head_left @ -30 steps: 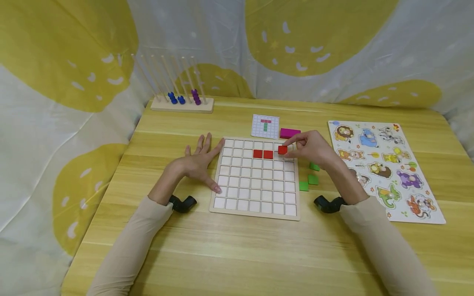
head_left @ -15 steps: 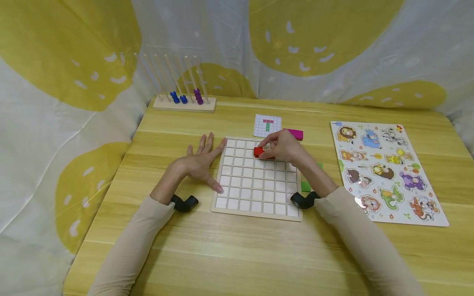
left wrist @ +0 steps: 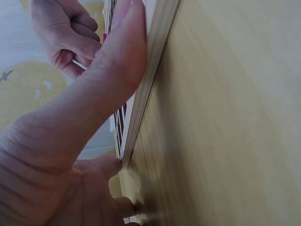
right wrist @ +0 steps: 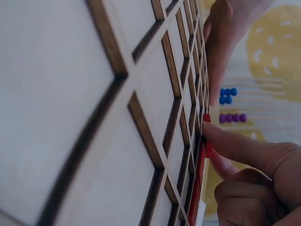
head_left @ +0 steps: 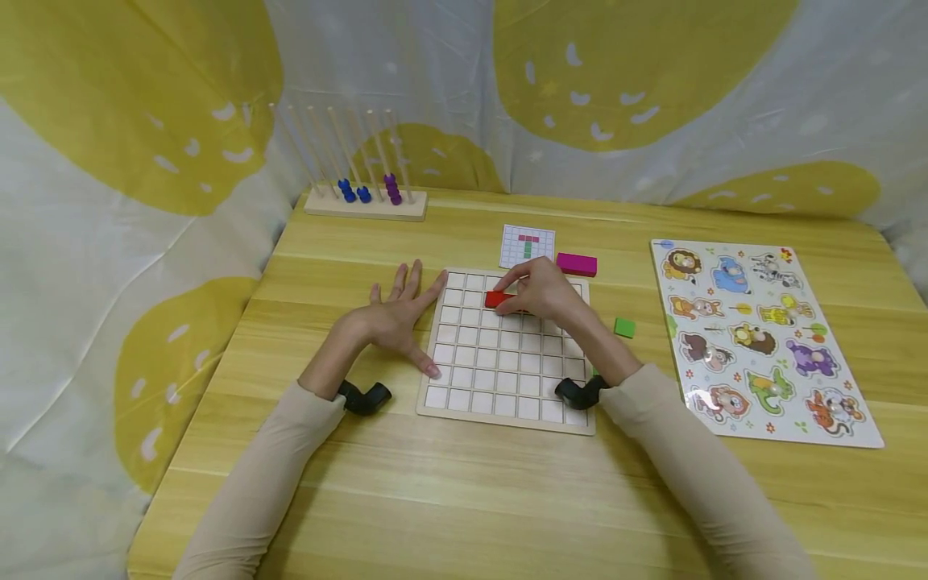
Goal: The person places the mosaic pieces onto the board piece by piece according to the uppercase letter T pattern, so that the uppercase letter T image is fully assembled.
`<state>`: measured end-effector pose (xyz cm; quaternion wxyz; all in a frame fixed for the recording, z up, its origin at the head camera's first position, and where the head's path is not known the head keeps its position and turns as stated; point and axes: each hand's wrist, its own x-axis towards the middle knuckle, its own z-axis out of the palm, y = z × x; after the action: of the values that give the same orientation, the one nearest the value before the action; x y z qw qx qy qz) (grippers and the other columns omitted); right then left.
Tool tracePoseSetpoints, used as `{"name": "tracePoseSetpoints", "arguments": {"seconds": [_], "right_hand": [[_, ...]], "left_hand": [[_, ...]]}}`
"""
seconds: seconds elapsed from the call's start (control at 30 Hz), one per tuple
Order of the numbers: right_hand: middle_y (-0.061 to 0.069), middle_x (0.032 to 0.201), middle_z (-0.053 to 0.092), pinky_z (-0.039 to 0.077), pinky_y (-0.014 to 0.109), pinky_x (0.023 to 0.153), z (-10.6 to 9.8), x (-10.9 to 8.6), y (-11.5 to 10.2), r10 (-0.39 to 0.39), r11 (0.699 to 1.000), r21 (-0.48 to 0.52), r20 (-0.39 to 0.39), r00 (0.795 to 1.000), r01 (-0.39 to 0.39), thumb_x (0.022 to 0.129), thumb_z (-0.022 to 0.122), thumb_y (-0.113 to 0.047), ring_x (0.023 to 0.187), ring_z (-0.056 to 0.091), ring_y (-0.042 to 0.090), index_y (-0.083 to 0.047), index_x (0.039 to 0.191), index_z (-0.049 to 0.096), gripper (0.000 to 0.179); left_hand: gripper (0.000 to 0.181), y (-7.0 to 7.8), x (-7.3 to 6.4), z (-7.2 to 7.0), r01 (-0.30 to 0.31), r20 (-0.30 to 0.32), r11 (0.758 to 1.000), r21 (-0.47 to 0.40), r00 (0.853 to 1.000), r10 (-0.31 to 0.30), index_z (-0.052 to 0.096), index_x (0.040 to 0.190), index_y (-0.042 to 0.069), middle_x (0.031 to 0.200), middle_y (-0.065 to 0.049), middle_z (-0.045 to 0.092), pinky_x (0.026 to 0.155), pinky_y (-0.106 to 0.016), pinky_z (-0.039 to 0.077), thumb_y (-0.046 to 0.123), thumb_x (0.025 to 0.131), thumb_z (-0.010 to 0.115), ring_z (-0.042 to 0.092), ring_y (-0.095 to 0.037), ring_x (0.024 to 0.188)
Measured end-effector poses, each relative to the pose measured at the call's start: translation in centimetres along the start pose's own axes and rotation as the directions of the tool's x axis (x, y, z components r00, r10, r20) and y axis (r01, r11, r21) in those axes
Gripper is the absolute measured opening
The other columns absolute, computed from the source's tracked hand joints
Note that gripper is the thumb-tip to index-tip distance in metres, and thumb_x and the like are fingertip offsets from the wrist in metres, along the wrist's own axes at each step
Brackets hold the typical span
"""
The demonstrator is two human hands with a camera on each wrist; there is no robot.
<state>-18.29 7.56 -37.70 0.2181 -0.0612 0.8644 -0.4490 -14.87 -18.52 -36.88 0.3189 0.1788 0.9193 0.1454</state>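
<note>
My right hand [head_left: 540,292] pinches a red square tile [head_left: 495,300] between thumb and index finger, over the second row from the top of a wooden grid board [head_left: 476,357]. The tile stands slightly proud of the grid in the right wrist view. More red tiles [right wrist: 194,202] lie in the same row, mostly hidden by the hand in the head view. My left hand [head_left: 391,321] lies spread at the board's left side. Its thumb [left wrist: 115,52] rests on the frame and its index fingertip is right at the top left corner.
Behind the board lie a card [head_left: 528,242] printed with a red and green T and a magenta block [head_left: 577,264]. A green tile [head_left: 624,328] is to the right, before an animal puzzle board [head_left: 768,338]. A peg stand [head_left: 366,208] with blue and purple beads stands back left.
My right hand has carried the red tile leftward, from the board's upper right to the left end of the red row, and lowered it. The left hand has stayed in place.
</note>
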Motion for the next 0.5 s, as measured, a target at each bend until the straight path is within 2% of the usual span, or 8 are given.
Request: {"name": "tracePoseSetpoints", "arguments": {"seconds": [0.23, 0.5], "right_hand": [[-0.005, 0.054, 0.035, 0.027, 0.027, 0.056, 0.28, 0.11, -0.09, 0.018, 1.000, -0.005, -0.008, 1.000, -0.018, 0.077, 0.091, -0.009, 0.056, 0.033, 0.014, -0.007, 0.102, 0.080, 0.027], [-0.005, 0.056, 0.037, 0.029, 0.027, 0.059, 0.27, -0.03, 0.03, -0.007, 1.000, -0.002, -0.009, 1.000, 0.007, 0.076, 0.091, -0.006, 0.059, 0.034, 0.013, -0.006, 0.102, 0.079, 0.029]], "left_hand": [[0.150, -0.05, 0.01, 0.01, -0.003, -0.001, 1.000, -0.006, 1.000, 0.003, -0.017, 0.165, 0.023, 0.165, -0.021, -0.036, 0.119, -0.077, -0.015, 0.056, 0.068, 0.092, -0.035, -0.042, 0.153], [0.150, 0.01, 0.02, -0.02, 0.006, 0.002, 1.000, 0.003, 1.000, -0.006, -0.017, 0.165, 0.023, 0.166, -0.021, -0.036, 0.119, -0.076, -0.014, 0.056, 0.068, 0.093, -0.034, -0.041, 0.154]]}}
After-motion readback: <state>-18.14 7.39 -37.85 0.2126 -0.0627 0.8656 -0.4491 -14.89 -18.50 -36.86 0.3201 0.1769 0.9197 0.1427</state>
